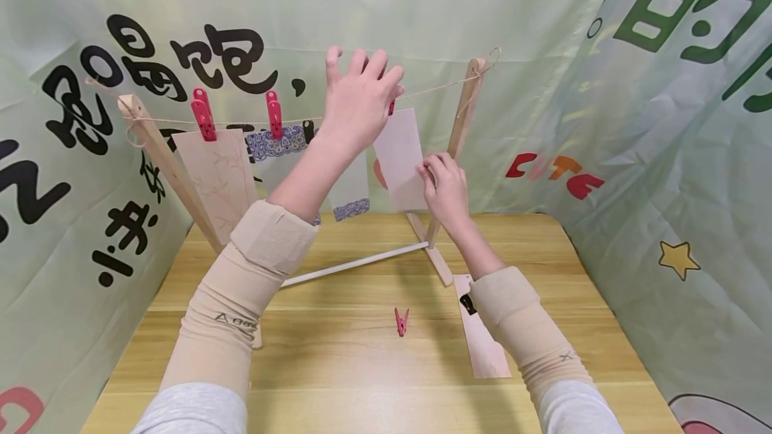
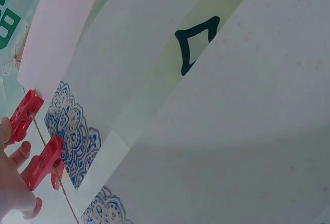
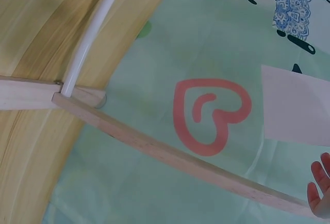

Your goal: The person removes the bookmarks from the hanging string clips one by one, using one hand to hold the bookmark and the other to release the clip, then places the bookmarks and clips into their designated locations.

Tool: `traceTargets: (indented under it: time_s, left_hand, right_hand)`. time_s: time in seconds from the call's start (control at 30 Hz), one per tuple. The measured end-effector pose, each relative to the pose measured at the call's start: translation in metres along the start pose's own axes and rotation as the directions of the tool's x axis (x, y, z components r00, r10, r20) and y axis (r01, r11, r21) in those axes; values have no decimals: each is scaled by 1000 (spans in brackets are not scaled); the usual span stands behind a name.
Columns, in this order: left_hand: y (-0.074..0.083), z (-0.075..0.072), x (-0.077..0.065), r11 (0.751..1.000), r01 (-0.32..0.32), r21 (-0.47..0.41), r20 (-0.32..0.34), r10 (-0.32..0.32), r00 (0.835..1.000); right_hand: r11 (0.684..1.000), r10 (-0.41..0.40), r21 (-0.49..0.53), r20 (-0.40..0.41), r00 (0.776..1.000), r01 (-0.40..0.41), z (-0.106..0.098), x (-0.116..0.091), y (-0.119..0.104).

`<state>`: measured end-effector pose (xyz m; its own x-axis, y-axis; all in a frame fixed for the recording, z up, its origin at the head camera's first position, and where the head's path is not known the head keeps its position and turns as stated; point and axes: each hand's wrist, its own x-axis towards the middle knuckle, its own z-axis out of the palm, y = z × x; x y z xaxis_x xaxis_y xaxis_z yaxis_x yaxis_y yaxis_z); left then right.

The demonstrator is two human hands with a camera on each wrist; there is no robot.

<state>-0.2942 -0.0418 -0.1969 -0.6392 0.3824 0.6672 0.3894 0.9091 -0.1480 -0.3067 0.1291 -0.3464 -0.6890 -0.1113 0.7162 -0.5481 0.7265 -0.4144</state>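
1. The left hand (image 1: 360, 102) is at the string (image 1: 440, 88), fingers spread, beside the red clip (image 2: 26, 116); whether they pinch it, I cannot tell.
2. The right hand (image 1: 447, 189) pinches the right edge of the plain card (image 1: 398, 166) between thumb and finger.
3. That card is below the string, near the right post (image 1: 466, 106).
4. A loose clip (image 1: 401, 325) lies on the table (image 1: 338, 353).
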Motion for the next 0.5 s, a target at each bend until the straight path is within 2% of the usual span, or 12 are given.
traceTargets:
  time_s: [0.23,0.5]
  left_hand:
    - [-2,5,-4,1000,-20,5,-108,20,994]
    - [-2,9,-7,999,-40,27,-243,45,969]
  right_hand:
    - [1000,3,2,2,1000,-3,-2,0,2]
    - [1000,18,-6,3,1000,-18,-4,-2,3]
